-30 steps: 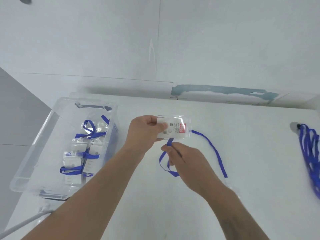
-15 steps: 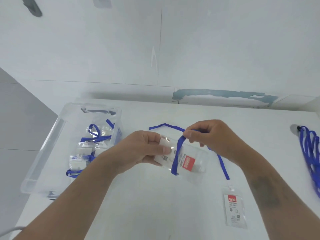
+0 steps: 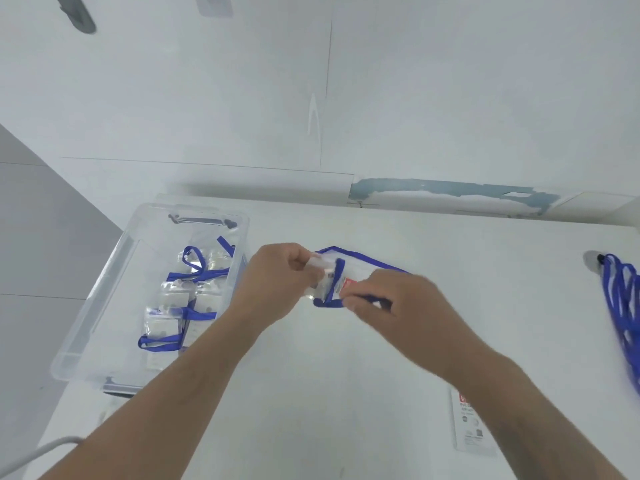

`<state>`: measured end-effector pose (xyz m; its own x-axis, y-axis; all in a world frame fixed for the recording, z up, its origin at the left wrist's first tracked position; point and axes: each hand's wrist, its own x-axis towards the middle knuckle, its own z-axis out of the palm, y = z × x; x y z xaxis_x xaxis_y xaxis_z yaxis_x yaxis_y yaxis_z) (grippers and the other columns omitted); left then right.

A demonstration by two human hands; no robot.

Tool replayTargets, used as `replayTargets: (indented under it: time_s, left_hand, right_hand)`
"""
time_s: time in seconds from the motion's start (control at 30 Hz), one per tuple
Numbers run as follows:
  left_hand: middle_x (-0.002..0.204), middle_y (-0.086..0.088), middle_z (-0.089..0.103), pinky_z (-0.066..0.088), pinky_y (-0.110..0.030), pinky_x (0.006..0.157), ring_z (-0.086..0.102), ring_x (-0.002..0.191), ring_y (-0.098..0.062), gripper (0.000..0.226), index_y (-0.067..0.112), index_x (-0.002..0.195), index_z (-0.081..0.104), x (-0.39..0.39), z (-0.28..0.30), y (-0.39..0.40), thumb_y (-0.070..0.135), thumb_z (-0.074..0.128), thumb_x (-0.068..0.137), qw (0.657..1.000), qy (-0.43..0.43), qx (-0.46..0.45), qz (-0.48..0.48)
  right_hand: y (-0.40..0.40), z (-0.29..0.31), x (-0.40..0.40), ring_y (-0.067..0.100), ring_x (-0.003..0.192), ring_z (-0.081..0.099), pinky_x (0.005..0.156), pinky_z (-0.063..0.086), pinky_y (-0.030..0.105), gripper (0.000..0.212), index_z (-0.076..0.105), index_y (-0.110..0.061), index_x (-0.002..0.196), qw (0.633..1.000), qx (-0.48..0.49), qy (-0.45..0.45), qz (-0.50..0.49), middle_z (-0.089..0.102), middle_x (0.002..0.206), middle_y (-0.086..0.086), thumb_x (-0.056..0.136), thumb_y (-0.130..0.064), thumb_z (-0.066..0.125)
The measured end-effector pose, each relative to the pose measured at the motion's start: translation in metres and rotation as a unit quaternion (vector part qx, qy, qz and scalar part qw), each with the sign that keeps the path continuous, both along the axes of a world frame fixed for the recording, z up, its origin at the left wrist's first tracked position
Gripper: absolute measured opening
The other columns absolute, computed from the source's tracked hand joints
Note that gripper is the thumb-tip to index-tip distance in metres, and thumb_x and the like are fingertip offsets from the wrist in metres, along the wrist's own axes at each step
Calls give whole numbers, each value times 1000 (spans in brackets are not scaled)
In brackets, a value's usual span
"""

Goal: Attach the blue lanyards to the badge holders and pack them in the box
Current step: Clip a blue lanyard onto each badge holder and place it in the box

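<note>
At frame centre a clear badge holder [image 3: 329,282] is held above the table [image 3: 450,271]. It is pinched at its upper left edge by the left hand [image 3: 277,289], fingers curled onto the plastic. A blue lanyard [image 3: 353,258] is wrapped across the holder's face and loops out behind it toward the right. The right hand [image 3: 398,306] is curled at the holder's lower right corner, with the ribbon seemingly pinched between its fingertips; motion blur keeps the exact contact from being made out.

Step in hand, as judged: the ribbon is being wound round the holder into a bundle for packing. To do it well, the holder should be kept flat and steady by the left pinch, the ribbon drawn snug without creasing the plastic, and the loose end tucked so nothing unwinds in the box.

At left of frame a clear plastic box [image 3: 86,323] is seen with several finished bundles inside. A spare badge holder [image 3: 471,424] lies flat at lower right, partly hidden by the right forearm. A bunch of unused lanyards [image 3: 623,306] hangs at the right edge.

The surface is smooth and white. Behind it a pale wall is seen, with a strip of chipped blue-grey paint [image 3: 450,192] along the joint at upper right. Grey floor shows at far left.
</note>
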<state>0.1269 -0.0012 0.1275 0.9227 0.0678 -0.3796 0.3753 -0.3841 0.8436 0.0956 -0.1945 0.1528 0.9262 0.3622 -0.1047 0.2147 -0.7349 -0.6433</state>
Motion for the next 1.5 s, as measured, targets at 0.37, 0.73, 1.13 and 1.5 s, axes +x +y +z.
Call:
replayTargets:
  time_s: [0.37,0.73,1.13,1.5]
  left_hand:
    - [97,-11,75,60,-36,82,72,87,-22,24,5,100,70,-4,22,3,10,75,77,949,126,-277,-82]
    - [82,-1,73,61,-24,64,70,76,-15,12,18,82,66,0,4,-8,8,69,88,986,21,-102,131]
    - [91,-7,77,60,-38,82,73,85,-21,11,8,96,70,-5,21,4,7,73,85,975,104,-154,-124]
    - [103,-9,75,58,-43,89,73,96,-25,19,14,104,64,-5,17,1,9,71,87,963,142,-195,-116]
  right_hand:
    - [-29,-6,39,14,63,62,60,49,28,18,78,-22,72,929,282,151,-189,73,73,2,82,-8,73]
    - [4,-28,-13,11,61,53,48,39,24,31,64,-31,81,975,-165,-152,6,54,72,-10,95,-42,38]
    - [-17,20,34,6,67,66,61,50,15,11,74,-16,82,937,251,207,-129,73,73,-5,76,-11,82]
    - [2,2,32,14,68,71,60,58,27,5,78,-21,78,933,246,167,-202,75,76,-3,83,-22,76]
